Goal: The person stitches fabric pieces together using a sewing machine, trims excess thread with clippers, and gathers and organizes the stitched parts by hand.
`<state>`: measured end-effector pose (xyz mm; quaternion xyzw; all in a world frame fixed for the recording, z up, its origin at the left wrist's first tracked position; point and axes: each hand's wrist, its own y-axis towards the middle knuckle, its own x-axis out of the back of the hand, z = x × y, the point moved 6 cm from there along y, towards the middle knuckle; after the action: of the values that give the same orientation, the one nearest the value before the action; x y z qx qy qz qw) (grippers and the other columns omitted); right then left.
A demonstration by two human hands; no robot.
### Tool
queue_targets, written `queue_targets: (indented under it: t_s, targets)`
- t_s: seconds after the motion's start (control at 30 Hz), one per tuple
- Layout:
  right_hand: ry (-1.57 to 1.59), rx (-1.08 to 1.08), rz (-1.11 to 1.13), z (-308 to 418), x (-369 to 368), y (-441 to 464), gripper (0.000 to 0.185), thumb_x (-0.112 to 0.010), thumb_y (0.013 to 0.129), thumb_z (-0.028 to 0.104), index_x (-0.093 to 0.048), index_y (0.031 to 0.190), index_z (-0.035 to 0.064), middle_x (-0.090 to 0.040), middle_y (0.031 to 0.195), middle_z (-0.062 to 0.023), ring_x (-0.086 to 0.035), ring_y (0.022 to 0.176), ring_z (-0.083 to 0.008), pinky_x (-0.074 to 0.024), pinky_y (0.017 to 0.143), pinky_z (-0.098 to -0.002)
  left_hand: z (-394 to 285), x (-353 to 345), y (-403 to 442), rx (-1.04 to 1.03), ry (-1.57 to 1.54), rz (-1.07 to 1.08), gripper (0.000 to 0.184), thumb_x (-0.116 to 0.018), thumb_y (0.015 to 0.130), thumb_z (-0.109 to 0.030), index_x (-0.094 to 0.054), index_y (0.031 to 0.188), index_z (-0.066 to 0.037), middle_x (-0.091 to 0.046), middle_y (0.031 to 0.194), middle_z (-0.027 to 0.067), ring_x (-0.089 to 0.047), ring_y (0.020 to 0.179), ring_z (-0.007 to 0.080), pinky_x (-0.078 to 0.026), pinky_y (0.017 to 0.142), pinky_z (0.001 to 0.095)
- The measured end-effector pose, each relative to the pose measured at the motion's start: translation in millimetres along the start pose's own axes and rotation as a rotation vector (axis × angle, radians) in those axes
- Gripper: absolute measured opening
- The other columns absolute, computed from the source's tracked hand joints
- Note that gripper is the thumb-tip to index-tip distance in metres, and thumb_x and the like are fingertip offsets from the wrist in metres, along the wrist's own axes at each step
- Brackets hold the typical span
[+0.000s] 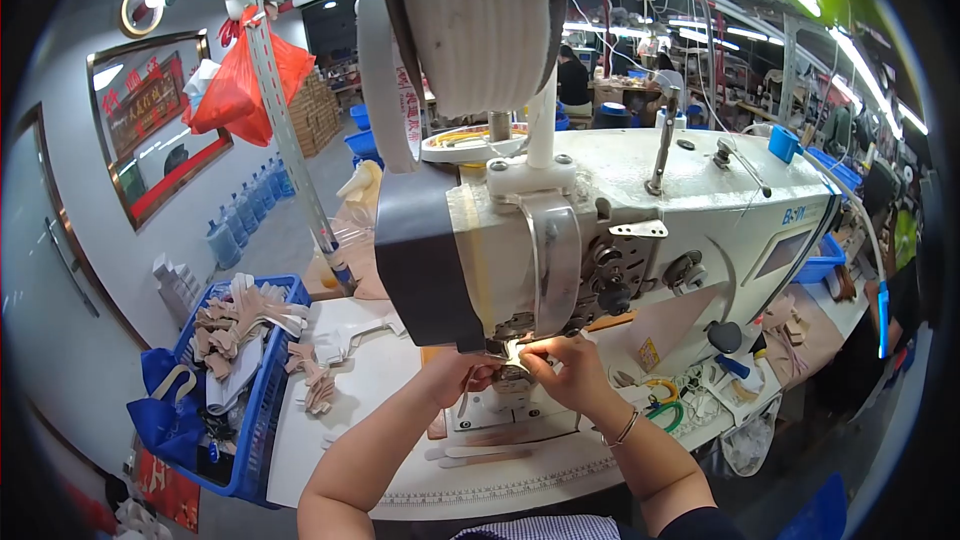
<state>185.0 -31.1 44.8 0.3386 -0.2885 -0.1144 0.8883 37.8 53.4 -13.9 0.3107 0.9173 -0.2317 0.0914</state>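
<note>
A white industrial sewing machine (620, 230) stands in front of me, its needle area lit by a small lamp. My left hand (462, 378) is at the left of the needle area, its fingers curled closed; what they hold is hidden. On the other side, my right hand (572, 372) pinches with thumb and forefinger at a small pale piece (514, 352) under the machine head. Details of that piece are too small and bright to make out. Flat, pale, narrow strips (485, 452) lie on the table just below the hands.
At the left, a blue basket (262, 405) holds beige cut pieces, with more beige pieces (318, 385) beside it on the white table (400, 495). Coloured cords and tools (665, 400) lie right of the machine. A large white tape roll (465, 30) hangs overhead. Other people sit far back.
</note>
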Motion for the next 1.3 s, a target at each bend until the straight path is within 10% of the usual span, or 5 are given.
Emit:
queue_targets:
  t_s: [0.2,0.5,1.23,1.3]
  targets:
    - [-0.034,0.035,-0.038,-2,2,-3,0.008,-0.069,0.076,0.01,-0.068,0.084,0.0077,-0.063,0.068,-0.0058,-0.057,0.06,-0.0215,-0.0453,0.062,-0.0323,4,3,3,-0.028,-0.015,0.038,0.01,-0.061,0.081,-0.006,-0.055,0.074,-0.01,-0.045,0.063,-0.0025,-0.045,0.055,0.0076,-0.042,0.052,0.0235]
    - [-0.403,0.431,0.028,33,0,-13,0.03,-0.071,0.075,0.011,-0.06,0.103,0.0038,-0.06,0.099,-0.0091,-0.06,0.084,-0.0278,-0.0514,0.071,-0.0345,7,7,4,-0.083,0.032,-0.01,0.003,-0.062,0.082,-0.012,-0.059,0.081,-0.01,-0.051,0.07,-0.0031,-0.049,0.061,0.0072,-0.047,0.06,0.0228]
    - [-0.529,0.452,-0.055,31,-3,-9,0.024,-0.069,0.079,0.016,-0.063,0.099,0.0042,-0.063,0.089,-0.0057,-0.059,0.073,-0.0233,-0.0476,0.065,-0.0336,-12,7,11,-0.156,0.152,0.054,0.021,-0.06,0.087,-0.022,-0.063,0.103,-0.009,-0.063,0.086,0.0047,-0.061,0.074,0.0133,-0.049,0.068,0.0259]
    - [-0.294,0.155,0.114,3,1,4,0.016,-0.068,0.08,0.018,-0.066,0.09,0.0058,-0.063,0.071,-0.0073,-0.055,0.06,-0.0227,-0.0468,0.063,-0.0329,-4,7,-1,-0.151,0.195,0.067,0.019,-0.059,0.088,-0.021,-0.063,0.101,-0.007,-0.063,0.086,0.0051,-0.061,0.076,0.0145,-0.05,0.07,0.027]
